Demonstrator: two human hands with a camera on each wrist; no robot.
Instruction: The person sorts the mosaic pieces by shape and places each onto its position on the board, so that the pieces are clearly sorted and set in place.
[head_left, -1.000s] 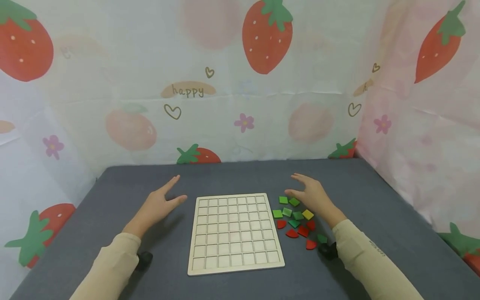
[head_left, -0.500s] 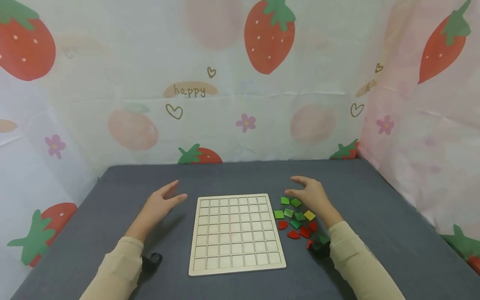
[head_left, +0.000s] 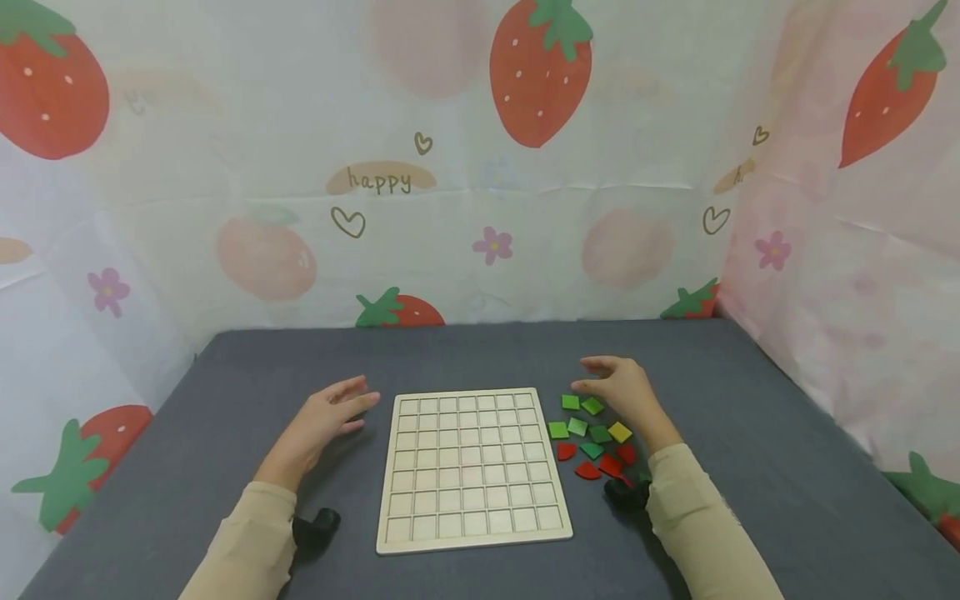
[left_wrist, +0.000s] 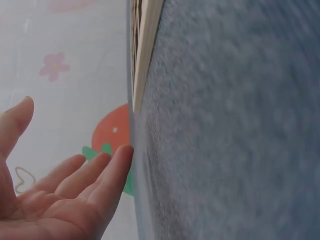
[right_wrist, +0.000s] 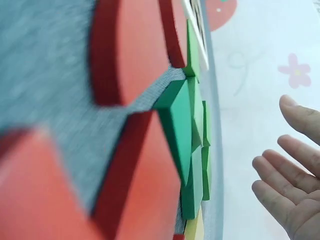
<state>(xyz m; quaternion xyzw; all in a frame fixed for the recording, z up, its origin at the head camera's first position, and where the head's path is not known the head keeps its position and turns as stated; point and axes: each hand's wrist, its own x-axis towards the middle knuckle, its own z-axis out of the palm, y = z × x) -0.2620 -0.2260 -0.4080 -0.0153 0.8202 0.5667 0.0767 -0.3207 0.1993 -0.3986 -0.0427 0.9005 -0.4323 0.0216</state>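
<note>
The head camera looks forward and down on the whole pale wooden grid board (head_left: 474, 471). The left wrist camera is low over the grey cloth-covered table (left_wrist: 240, 125), tilted sideways, facing the white strawberry-printed curtain (left_wrist: 62, 110). The right one, tilted also, is very near the flat red and green pieces (right_wrist: 176, 115). Both share the board's edge.
</note>
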